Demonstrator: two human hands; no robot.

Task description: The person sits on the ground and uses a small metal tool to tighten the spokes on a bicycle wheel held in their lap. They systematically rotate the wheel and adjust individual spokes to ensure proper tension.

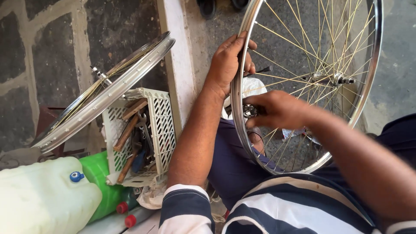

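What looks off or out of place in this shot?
Little stands out. A second wheel rim leans tilted on top of the white tool crate, which itself sits askew. The left hand grips the wheel at its rim; the right hand pinches a small metal tool against it. No visible damage or spills.

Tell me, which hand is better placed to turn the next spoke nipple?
Probably the right hand: it holds a small metal tool against the inside of the rim. The left hand grips the rim and steadies the wheel.
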